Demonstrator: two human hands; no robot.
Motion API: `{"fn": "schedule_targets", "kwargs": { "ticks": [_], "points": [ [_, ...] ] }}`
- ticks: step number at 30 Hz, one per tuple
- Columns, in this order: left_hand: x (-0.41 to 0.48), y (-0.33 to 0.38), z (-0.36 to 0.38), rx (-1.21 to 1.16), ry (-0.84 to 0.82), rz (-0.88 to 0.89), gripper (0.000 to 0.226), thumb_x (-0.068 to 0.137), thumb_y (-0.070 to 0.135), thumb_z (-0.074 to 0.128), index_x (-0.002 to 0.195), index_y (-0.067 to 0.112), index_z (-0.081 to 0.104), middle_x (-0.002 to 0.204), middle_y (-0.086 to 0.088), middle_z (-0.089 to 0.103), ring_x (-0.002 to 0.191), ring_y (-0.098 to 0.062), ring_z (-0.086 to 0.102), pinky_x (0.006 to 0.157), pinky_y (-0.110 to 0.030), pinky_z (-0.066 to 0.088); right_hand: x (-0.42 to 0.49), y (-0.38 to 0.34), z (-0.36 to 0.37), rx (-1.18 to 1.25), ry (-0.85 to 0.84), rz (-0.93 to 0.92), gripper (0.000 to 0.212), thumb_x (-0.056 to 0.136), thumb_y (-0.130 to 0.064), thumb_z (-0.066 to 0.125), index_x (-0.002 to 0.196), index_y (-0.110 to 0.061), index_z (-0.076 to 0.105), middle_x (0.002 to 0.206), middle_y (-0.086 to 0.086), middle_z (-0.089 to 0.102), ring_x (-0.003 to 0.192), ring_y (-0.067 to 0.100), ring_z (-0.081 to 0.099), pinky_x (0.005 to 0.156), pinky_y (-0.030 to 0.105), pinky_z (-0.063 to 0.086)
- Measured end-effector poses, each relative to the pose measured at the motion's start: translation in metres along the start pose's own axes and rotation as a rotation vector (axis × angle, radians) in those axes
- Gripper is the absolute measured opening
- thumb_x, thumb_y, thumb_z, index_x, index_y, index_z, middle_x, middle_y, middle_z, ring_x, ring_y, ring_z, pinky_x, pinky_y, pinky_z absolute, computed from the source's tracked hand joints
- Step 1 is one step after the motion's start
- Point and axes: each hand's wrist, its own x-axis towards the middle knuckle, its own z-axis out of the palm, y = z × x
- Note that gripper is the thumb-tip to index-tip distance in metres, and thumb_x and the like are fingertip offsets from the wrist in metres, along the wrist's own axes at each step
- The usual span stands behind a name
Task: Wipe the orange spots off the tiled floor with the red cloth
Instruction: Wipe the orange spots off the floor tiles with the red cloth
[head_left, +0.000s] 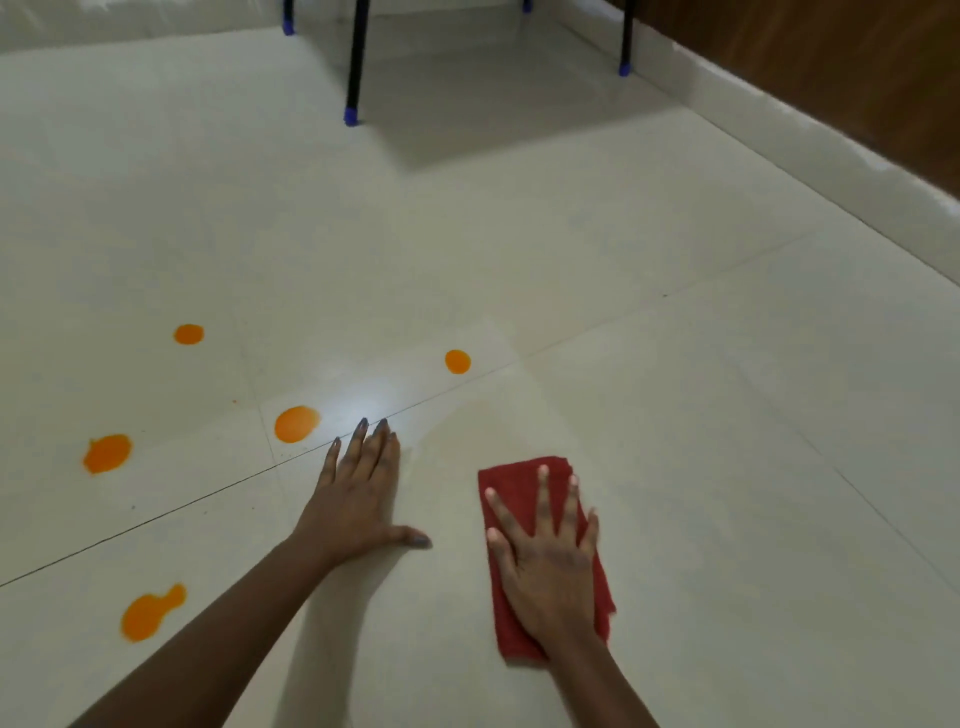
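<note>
My right hand (548, 558) lies flat with spread fingers on the folded red cloth (511, 486), pressing it onto the pale tiled floor (675, 415). My left hand (358, 493) rests flat on the floor beside it, fingers straight, holding nothing. Several orange spots lie to the left: one just past my left fingertips (296, 424), one further ahead (457, 361), one far left (189, 334), one at the left edge (107, 453), and a smeared one near my left forearm (148, 613). A faint orange haze shows on the tile ahead of the cloth.
Black furniture legs with blue feet (351, 115) stand on the floor further ahead, another at the back right (625, 67). A white skirting board (831, 171) under a brown wooden wall runs along the right side.
</note>
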Motion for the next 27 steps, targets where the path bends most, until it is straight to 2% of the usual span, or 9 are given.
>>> {"fn": "schedule_targets", "kwargs": {
  "ticks": [5, 10, 13, 14, 16, 18, 22, 25, 27],
  "points": [
    [0.02, -0.01, -0.001, 0.052, 0.013, 0.034, 0.141, 0.038, 0.1, 0.012, 0.145, 0.011, -0.012, 0.153, -0.006, -0.023, 0.135, -0.019, -0.033, 0.099, -0.036, -0.033, 0.051, 0.004, -0.008, 0.048, -0.032, 0.09, 0.049, 0.088, -0.05, 0.029, 0.136, -0.043, 0.041, 0.145, 0.018, 0.038, 0.133, 0.047, 0.029, 0.099, 0.062, 0.031],
    [0.02, -0.016, 0.01, 0.002, 0.043, 0.015, 0.132, 0.051, 0.091, 0.033, 0.144, 0.012, -0.018, 0.149, -0.002, -0.031, 0.136, -0.018, -0.031, 0.105, -0.037, -0.027, 0.186, -0.015, -0.009, 0.053, -0.106, 0.146, 0.049, 0.095, -0.053, 0.021, 0.143, -0.05, 0.011, 0.158, 0.011, 0.002, 0.142, 0.038, -0.006, 0.112, 0.054, 0.005],
    [0.022, -0.016, 0.011, 0.014, 0.063, -0.004, 0.132, 0.047, 0.095, 0.021, 0.143, 0.014, -0.018, 0.148, -0.001, -0.031, 0.135, -0.018, -0.032, 0.106, -0.039, -0.027, 0.221, -0.074, -0.005, 0.049, -0.149, -0.048, 0.049, 0.096, -0.052, 0.021, 0.143, -0.049, 0.009, 0.158, 0.009, 0.0, 0.142, 0.037, -0.009, 0.113, 0.053, -0.001],
    [0.021, -0.016, 0.011, 0.023, 0.095, -0.002, 0.133, 0.046, 0.096, 0.017, 0.145, 0.012, -0.014, 0.151, -0.003, -0.025, 0.136, -0.018, -0.03, 0.106, -0.04, -0.026, 0.212, -0.091, -0.004, 0.04, -0.157, -0.162, 0.048, 0.097, -0.051, 0.021, 0.143, -0.049, 0.01, 0.158, 0.008, 0.0, 0.142, 0.037, -0.009, 0.113, 0.052, -0.001],
    [0.015, -0.015, 0.011, 0.053, 0.058, -0.031, 0.132, 0.05, 0.097, 0.014, 0.146, 0.006, 0.014, 0.155, -0.014, 0.006, 0.141, -0.023, -0.011, 0.109, -0.045, -0.012, 0.172, -0.105, -0.002, 0.053, -0.136, -0.347, 0.047, 0.097, -0.049, 0.022, 0.143, -0.048, 0.013, 0.158, 0.007, 0.003, 0.142, 0.036, -0.007, 0.114, 0.053, 0.002],
    [0.009, -0.014, 0.012, 0.008, 0.021, -0.093, 0.128, 0.055, 0.097, 0.018, 0.139, 0.001, 0.034, 0.149, -0.019, 0.028, 0.141, -0.027, 0.005, 0.109, -0.047, 0.0, 0.121, -0.08, -0.001, 0.084, -0.082, -0.426, 0.047, 0.096, -0.049, 0.023, 0.142, -0.049, 0.016, 0.157, 0.004, 0.01, 0.143, 0.034, 0.002, 0.113, 0.054, 0.009],
    [0.009, -0.012, 0.018, -0.02, 0.017, -0.118, 0.126, 0.058, 0.095, 0.02, 0.136, -0.002, 0.038, 0.146, -0.021, 0.032, 0.139, -0.027, 0.006, 0.109, -0.046, -0.002, 0.112, 0.007, -0.003, 0.001, -0.013, -0.263, 0.049, 0.092, -0.05, 0.024, 0.141, -0.048, 0.018, 0.153, 0.006, 0.025, 0.139, 0.037, 0.022, 0.107, 0.056, 0.023],
    [0.01, -0.009, 0.014, -0.045, 0.012, -0.117, 0.13, 0.054, 0.096, 0.017, 0.139, -0.002, 0.032, 0.149, -0.02, 0.026, 0.141, -0.025, 0.001, 0.108, -0.044, -0.01, 0.178, -0.007, -0.008, -0.009, -0.064, -0.044, 0.048, 0.095, -0.052, 0.02, 0.142, -0.049, 0.013, 0.157, 0.006, 0.011, 0.143, 0.036, 0.003, 0.111, 0.055, 0.011],
    [0.012, -0.009, 0.014, -0.051, 0.065, -0.099, 0.136, 0.048, 0.098, 0.011, 0.144, 0.001, 0.02, 0.153, -0.015, 0.01, 0.14, -0.02, -0.012, 0.106, -0.041, -0.022, 0.195, -0.053, -0.003, 0.014, -0.125, -0.073, 0.048, 0.096, -0.05, 0.022, 0.144, -0.048, 0.013, 0.158, 0.005, 0.006, 0.143, 0.034, -0.002, 0.113, 0.053, 0.005]
  ]
}}
